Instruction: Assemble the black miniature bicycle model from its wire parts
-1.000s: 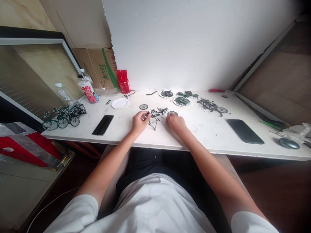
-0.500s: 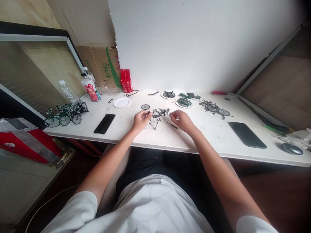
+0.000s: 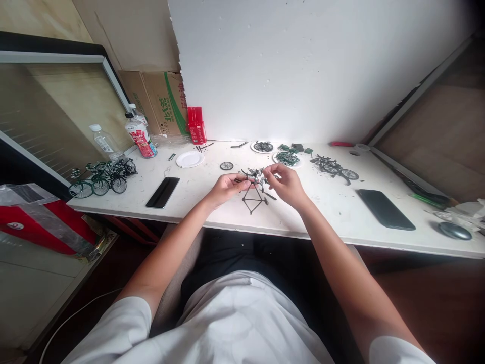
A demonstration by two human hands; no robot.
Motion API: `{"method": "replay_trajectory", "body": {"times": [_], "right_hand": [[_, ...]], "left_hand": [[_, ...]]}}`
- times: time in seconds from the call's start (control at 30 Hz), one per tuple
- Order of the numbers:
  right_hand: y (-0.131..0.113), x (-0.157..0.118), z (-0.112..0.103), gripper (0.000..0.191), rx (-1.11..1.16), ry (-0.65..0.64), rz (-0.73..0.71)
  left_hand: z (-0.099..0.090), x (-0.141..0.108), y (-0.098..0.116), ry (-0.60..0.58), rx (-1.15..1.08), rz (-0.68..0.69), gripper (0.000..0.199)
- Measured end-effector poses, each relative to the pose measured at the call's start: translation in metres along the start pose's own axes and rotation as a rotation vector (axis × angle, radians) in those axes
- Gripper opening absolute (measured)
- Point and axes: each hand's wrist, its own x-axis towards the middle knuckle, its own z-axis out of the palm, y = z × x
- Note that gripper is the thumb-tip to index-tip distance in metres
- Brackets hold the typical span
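Note:
My left hand [image 3: 227,189] pinches a small dark bicycle frame [image 3: 253,200] near its upper end, above the white table. The frame's thin tubes point down toward the table's front edge. Close on the right, my right hand [image 3: 283,183] has thumb and index finger pressed together at small parts beside the frame; what it holds is too small to make out. Behind the fingers lie more small dark parts. A loose spoked wheel [image 3: 227,166] rests flat beyond my left hand. A thin dark tool [image 3: 270,196] lies below my right hand.
Assembled miniature bicycles [image 3: 100,183] stand at the left. A phone [image 3: 162,192], an empty white plate [image 3: 190,159], plates of wheels [image 3: 264,146] and green parts [image 3: 287,158], a dark parts pile [image 3: 329,168], a black slab [image 3: 385,209] and a mouse [image 3: 454,231] are around.
My left hand has moved right with the frame, which now hangs nearer the table's front edge. My right hand has shifted slightly left and up, closing the gap between the hands.

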Motion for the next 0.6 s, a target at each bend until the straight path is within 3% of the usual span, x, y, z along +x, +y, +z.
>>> {"method": "replay_trajectory", "body": {"times": [0.4, 0.6], "right_hand": [[-0.0033, -0.0025, 0.0048, 0.041, 0.029, -0.055, -0.015], [0.0018, -0.0045, 0.0051, 0.026, -0.117, -0.030, -0.142]], "left_hand": [[-0.0001, -0.0012, 0.0006, -0.017, -0.060, 0.014, 0.035], [0.0006, -0.0015, 0.0001, -0.003, -0.129, -0.038, 0.036]]}}
